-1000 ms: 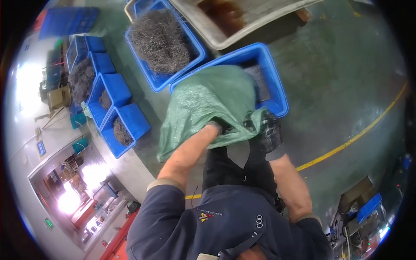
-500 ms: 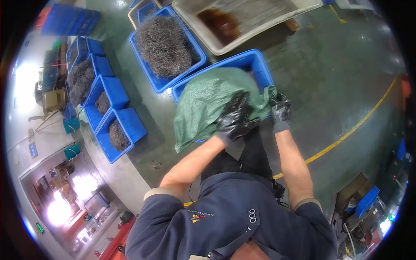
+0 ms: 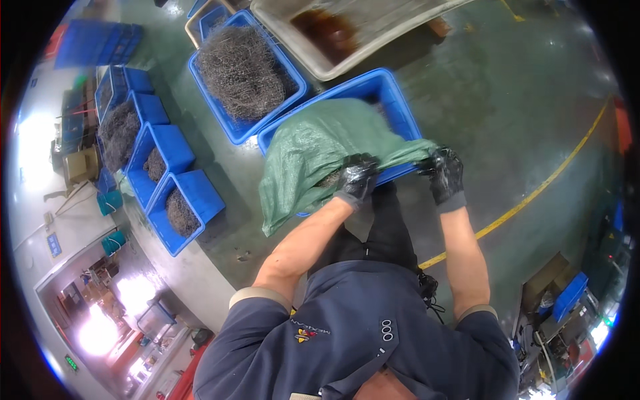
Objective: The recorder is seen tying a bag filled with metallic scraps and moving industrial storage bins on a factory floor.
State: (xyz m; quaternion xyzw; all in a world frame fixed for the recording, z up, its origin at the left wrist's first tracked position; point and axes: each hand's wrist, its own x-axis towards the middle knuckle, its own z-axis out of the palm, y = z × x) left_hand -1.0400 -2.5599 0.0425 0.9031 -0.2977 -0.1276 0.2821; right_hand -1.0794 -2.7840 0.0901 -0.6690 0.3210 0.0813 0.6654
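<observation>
Over much of the blue plastic tub we see the green woven plastic sack, and its near edge is now drawn further to the right. Our right hand grips its corner; our left hand, more stretched out half a second ago, has curled its fingers on the edge. Thus a small patch of grey tangled material shows beneath, and we judge the sack better controlled.

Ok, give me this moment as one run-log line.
left grip: at near edge of green sack | right grip: holding sack's right end | sack: partly covering blue bin
</observation>
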